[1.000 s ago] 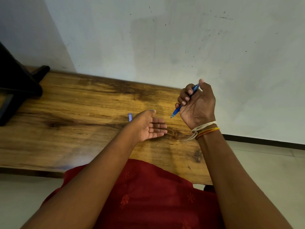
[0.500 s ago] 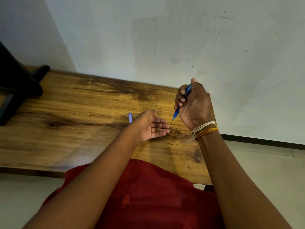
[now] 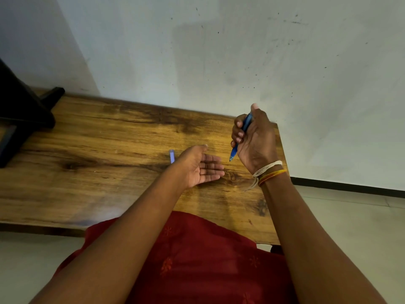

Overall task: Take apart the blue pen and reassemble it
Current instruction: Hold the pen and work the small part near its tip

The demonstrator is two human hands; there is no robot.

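The right hand [image 3: 255, 139] grips the pen [image 3: 240, 137] tip-down, just right of the flat, empty left hand [image 3: 200, 166]; the cap [image 3: 172, 156] lies left of it.

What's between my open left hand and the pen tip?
Nothing: only bare wooden table shows between the left hand and the pen tip, in the head view.

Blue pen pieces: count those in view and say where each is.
2. The pen body is gripped in the right hand; a small blue piece lies on the table behind the left hand, which may hide more.
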